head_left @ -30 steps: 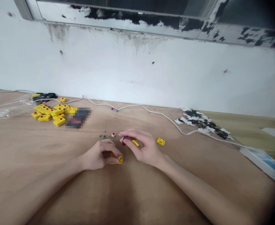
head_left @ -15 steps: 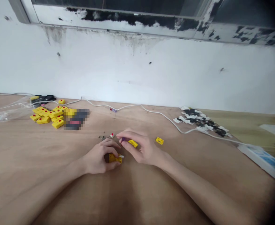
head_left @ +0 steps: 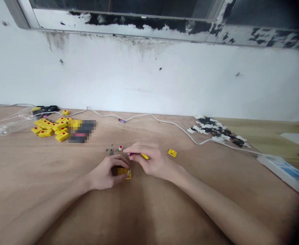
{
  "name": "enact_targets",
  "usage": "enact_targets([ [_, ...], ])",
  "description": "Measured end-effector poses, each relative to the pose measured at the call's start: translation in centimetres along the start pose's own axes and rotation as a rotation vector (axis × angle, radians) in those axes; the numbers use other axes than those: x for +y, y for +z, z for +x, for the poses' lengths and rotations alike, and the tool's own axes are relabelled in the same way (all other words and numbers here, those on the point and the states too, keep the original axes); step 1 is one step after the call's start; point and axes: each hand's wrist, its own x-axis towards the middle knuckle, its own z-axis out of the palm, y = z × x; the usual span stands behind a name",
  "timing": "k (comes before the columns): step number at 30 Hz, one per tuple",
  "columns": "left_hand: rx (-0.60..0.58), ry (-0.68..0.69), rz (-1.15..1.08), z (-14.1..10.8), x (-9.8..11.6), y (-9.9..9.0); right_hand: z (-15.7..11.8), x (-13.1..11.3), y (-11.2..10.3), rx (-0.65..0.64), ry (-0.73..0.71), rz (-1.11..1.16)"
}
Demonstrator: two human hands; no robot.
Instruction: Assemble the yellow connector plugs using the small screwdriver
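I had the left hand (head_left: 105, 173) curled closed around a yellow connector block (head_left: 124, 172) resting on the table (head_left: 144, 214), and the right hand (head_left: 152, 161) in a narrow pinch on a slim purple-and-yellow tool (head_left: 139, 155) just beside it. Tiny screws (head_left: 111, 152) and a red-and-white part (head_left: 120, 148) lay just beyond, with a loose yellow block (head_left: 172, 153) off to the right.

A yellow plastic housing (head_left: 124, 172) sits in the left hand (head_left: 104, 173), lower centre; a slim yellow-and-purple piece (head_left: 143, 156) sits in the right hand (head_left: 154, 163).
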Motion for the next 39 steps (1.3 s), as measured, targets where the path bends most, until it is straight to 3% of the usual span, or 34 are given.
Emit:
enact_targets([
  [4, 0.011, -0.004, -0.006, 0.1, -0.5, -0.3, 0.0, -0.2, 0.0, -0.059, 0.023, 0.013],
  [8, 0.016, -0.016, 0.007, 0.2, -0.4, 0.1, 0.0, -0.2, -0.1, 0.012, -0.014, -0.011],
  [13, 0.049, -0.032, 0.023, 0.3, 0.0, 0.4, 0.0, -0.2, 0.1, -0.065, 0.020, -0.005],
  [16, 0.059, -0.032, 0.033, 0.3, 0.0, 0.5, 0.1, -0.5, -0.2, -0.016, 0.043, -0.094],
  [23, 0.080, -0.024, 0.044, 0.1, -0.5, 0.8, 0.6, -2.7, -2.5, -0.305, 0.156, -0.178],
  [30, 0.098, -0.025, 0.046, -0.1, -0.6, 0.9, 2.1, -5.0, -3.2, -0.457, 0.314, -0.617],
  [34, 0.092, -0.010, 0.051, -0.2, -0.6, 0.9, 3.2, -5.4, -2.9, -0.522, 0.189, -0.830],
  [39, 0.087, 0.007, 0.046, -0.1, -0.6, 1.0, 3.7, -5.1, -2.9, -0.681, -0.129, -0.859],
])
